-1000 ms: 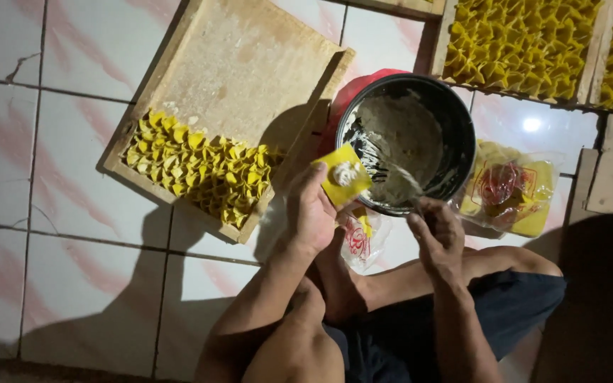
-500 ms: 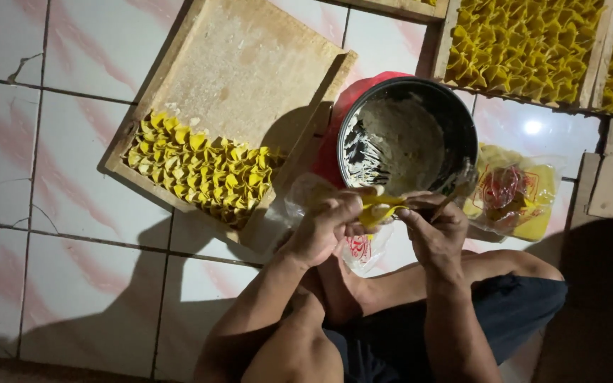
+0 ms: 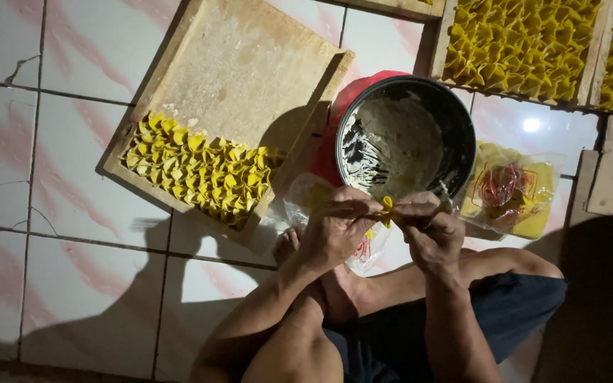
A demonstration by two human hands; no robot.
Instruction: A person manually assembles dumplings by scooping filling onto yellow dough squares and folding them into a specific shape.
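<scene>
While both hands pinch yellow wrapper [image 3: 387,210] between them, left hand [image 3: 335,228], right hand [image 3: 427,230] clamped; bowl [image 3: 455,128] rim just beyond, tray [image 3: 250,71] left.

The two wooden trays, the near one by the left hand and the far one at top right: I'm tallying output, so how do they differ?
The near wooden tray holds folded yellow pieces only along its lower end, with most of its board bare; the far wooden tray is packed full. The near tray lies skewed to the floor tiles, while the far one is cut off by the picture's top edge. Both hold the same yellow folded pieces.
</scene>
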